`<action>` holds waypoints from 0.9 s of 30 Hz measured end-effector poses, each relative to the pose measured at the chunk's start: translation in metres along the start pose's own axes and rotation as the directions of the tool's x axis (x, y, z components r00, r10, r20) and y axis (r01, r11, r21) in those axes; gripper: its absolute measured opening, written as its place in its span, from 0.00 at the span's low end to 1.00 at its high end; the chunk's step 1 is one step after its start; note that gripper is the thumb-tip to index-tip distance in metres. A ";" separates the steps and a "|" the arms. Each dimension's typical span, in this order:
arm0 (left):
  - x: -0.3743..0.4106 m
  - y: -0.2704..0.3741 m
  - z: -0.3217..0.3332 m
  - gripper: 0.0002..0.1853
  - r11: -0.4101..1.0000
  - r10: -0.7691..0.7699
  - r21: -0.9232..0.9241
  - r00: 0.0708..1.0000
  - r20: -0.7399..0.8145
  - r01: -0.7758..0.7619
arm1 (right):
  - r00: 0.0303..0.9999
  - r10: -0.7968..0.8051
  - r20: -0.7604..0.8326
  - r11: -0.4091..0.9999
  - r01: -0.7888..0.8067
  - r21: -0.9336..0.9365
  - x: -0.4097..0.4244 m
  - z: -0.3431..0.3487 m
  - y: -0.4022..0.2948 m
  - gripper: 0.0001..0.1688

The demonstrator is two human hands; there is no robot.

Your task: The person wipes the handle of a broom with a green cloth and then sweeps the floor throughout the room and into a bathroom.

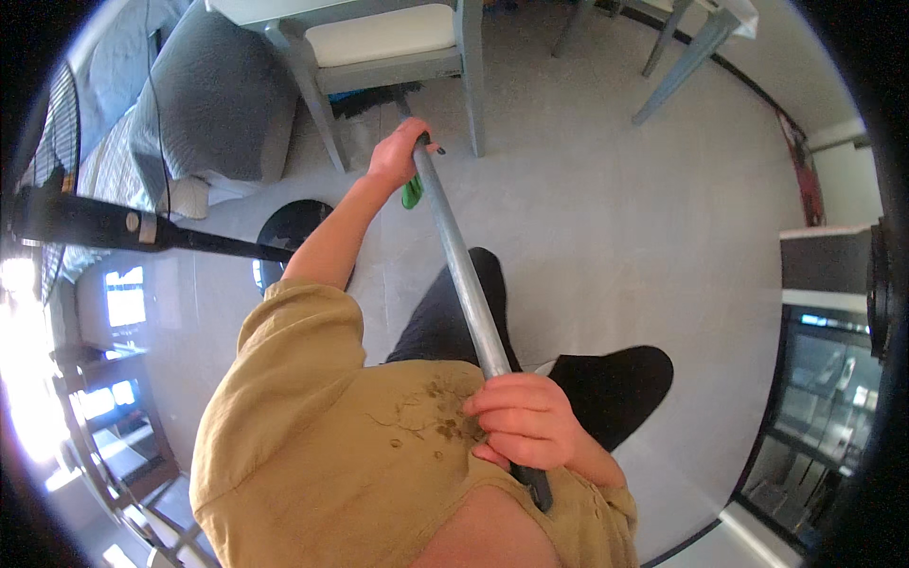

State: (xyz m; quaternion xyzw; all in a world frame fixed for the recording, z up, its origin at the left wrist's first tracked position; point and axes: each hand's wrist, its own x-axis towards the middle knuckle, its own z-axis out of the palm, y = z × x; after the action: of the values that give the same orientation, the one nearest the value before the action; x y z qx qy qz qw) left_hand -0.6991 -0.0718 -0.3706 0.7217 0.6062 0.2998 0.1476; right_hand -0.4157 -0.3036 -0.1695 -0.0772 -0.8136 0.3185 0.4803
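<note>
A long grey metal pole [461,273] runs from my waist away across the floor. My left hand [401,153] grips it far along, and my right hand [529,419] is closed around the near end, just above its black end cap [536,490]. Dark bristles [376,101] of what looks like a broom head lie at the far end, under a grey chair with a white seat cushion [383,35]. Something green [412,192] hangs beside the pole below my left hand; its kind is unclear.
Left of my left arm, a black pedestal fan [92,220] rises from a round base [295,227]. Behind it is a bed or sofa with a grey quilted cover [213,99]. Grey furniture legs [685,64] stand at the upper right, and a glass-fronted appliance or cabinet [817,397] at the right.
</note>
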 end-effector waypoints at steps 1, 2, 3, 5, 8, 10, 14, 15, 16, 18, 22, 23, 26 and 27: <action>-0.001 0.001 -0.003 0.14 1.000 0.018 0.012 1.000 -0.003 -0.018 | 0.999 0.035 -0.024 0.999 -0.035 -0.011 -0.001 0.003 -0.004 0.14; -0.003 0.000 -0.003 0.14 0.999 0.039 0.003 0.999 -0.003 -0.039 | 0.997 0.068 -0.048 0.997 -0.069 -0.020 -0.003 0.005 -0.010 0.14; -0.005 -0.001 -0.005 0.14 0.998 0.059 -0.004 0.998 -0.008 -0.059 | 0.993 0.098 -0.069 0.995 -0.100 -0.027 -0.002 0.007 -0.014 0.14; -0.009 -0.005 -0.007 0.15 0.998 0.065 -0.015 0.998 -0.007 -0.066 | 0.980 0.150 -0.130 0.989 -0.148 0.022 -0.004 0.012 -0.018 0.14; -0.005 -0.011 0.003 0.15 0.997 0.073 -0.039 0.997 -0.007 -0.074 | 0.935 0.194 -0.296 0.981 -0.184 0.064 -0.022 0.029 -0.018 0.13; -0.009 -0.011 0.007 0.15 0.994 0.093 -0.056 0.996 -0.011 -0.094 | 0.898 0.243 -0.366 0.970 -0.228 0.083 -0.026 0.035 -0.020 0.11; -0.009 -0.005 0.011 0.16 0.994 0.088 -0.070 0.996 0.032 -0.086 | 0.858 0.297 -0.419 0.954 -0.281 0.101 -0.030 0.036 -0.026 0.07; -0.012 -0.005 0.012 0.16 0.994 0.086 -0.076 0.995 0.041 -0.082 | 0.846 0.296 -0.444 0.955 -0.277 0.110 -0.035 0.039 -0.025 0.07; -0.016 -0.004 0.014 0.16 0.994 0.082 -0.081 0.995 0.051 -0.078 | 0.839 0.298 -0.455 0.954 -0.272 0.124 -0.042 0.039 -0.025 0.06; -0.011 -0.016 0.030 0.17 0.982 0.186 -0.037 0.983 -0.002 -0.186 | 0.852 0.278 -0.444 0.960 -0.262 0.099 -0.055 0.036 -0.020 0.05; -0.019 -0.021 0.040 0.18 0.979 0.195 0.055 0.981 -0.007 -0.195 | 0.892 0.248 -0.378 0.968 -0.238 0.075 -0.075 0.025 -0.030 0.05; -0.033 -0.018 0.042 0.18 0.982 0.188 0.029 0.982 -0.004 -0.188 | 0.911 0.228 -0.344 0.974 -0.217 0.071 -0.078 0.022 -0.039 0.05; -0.063 0.028 0.066 0.18 0.987 0.160 -0.033 0.987 0.003 -0.160 | 0.902 0.179 -0.392 0.984 -0.169 0.061 -0.103 -0.007 -0.081 0.05; -0.075 0.063 0.070 0.18 0.993 0.121 -0.016 0.992 0.024 -0.121 | 0.897 0.186 -0.400 0.983 -0.172 0.069 -0.118 -0.019 -0.095 0.05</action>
State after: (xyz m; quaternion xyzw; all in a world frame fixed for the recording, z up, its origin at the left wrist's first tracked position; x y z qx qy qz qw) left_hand -0.6135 -0.1476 -0.4075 0.7598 0.5571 0.3037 0.1421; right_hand -0.3201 -0.4210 -0.1931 -0.2082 -0.6806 0.3513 0.6083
